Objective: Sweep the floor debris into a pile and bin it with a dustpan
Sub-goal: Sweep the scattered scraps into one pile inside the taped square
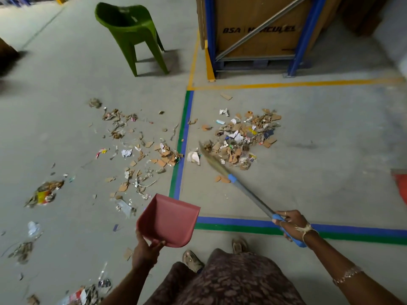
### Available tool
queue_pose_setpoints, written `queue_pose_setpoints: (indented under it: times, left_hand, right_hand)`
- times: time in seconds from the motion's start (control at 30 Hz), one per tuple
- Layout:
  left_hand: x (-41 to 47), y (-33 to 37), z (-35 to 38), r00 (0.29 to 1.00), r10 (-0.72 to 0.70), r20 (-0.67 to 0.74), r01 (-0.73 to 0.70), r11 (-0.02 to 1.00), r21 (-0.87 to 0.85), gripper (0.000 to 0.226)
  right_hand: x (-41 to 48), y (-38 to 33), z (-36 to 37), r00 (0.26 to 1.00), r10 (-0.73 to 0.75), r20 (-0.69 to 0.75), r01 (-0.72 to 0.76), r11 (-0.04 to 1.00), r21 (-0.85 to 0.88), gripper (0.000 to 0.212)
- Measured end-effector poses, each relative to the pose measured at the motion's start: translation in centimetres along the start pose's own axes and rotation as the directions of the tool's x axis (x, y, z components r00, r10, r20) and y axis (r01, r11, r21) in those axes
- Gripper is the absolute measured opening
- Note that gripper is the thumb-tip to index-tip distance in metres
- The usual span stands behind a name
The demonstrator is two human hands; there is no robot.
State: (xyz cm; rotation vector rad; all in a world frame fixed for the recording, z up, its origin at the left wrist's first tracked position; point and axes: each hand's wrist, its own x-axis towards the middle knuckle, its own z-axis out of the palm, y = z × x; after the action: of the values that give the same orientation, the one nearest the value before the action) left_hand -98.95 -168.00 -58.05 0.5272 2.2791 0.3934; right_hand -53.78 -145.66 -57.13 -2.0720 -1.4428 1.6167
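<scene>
Patterned skirt (pixel 220 280) and two shoes (pixel 192 259) filled the bottom of the head view, with the left hand (pixel 145 252) just ahead of them, its fingers (pixel 156 245) curled round the rear edge of a red dustpan (pixel 169 221) held off the floor (pixel 330 150). The right hand (pixel 290 223) was clamped on the blue grip of a broom (pixel 248 194), whose grass bristles (pixel 211 159) touched the near edge of the debris pile (pixel 240 139) right of the green-and-blue tape line (pixel 181 146). Left of that line, loose litter (pixel 136 146) lay spread well apart, some near the person's feet. The debris looked like torn card, paper and wrappers: probably very light, apt to flutter or skid, so short low strokes would likely suit it. The dustpan seemed thin, stiff plastic, best held at its back rim with the lip flat down. Farther off stood a green chair (pixel 132 34) and a blue rack (pixel 306 34) holding a cardboard box (pixel 259 45) printed "BSA | HERCULES". No bin could be made out.
</scene>
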Motion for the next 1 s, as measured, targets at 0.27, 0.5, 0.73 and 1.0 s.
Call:
queue_pose_setpoints:
  times: [0.27, 0.5, 0.73, 1.0]
  left_hand:
    - [-2.4, 0.9, 3.1, 0.999, -0.011, -0.031, 0.012, 0.999, 0.037, 0.109]
    - [-6.1, 1.1, 5.3, 0.996, -0.010, -0.090, 0.013, 0.999, 0.038, 0.108]
    - [-9.5, 0.1, 7.3, 0.992, -0.042, -0.121, 0.040, 0.999, -0.013, 0.109]
    - [-11.9, -1.7, 9.9, 0.993, -0.089, -0.071, 0.088, 0.996, -0.010, 0.117]
  right_hand:
    - [1.5, 4.5, 0.4, 0.986, 0.095, 0.135, -0.058, 0.966, -0.252, 0.038]
    - [4.0, 6.6, -1.7, 1.000, 0.014, -0.010, -0.017, 0.954, -0.301, 0.014]
    - [5.2, 8.1, -3.5, 0.996, -0.034, -0.088, 0.016, 0.981, -0.192, 0.047]
    - [2.4, 11.5, -7.0, 0.998, 0.034, 0.060, -0.025, 0.989, -0.146, 0.042]
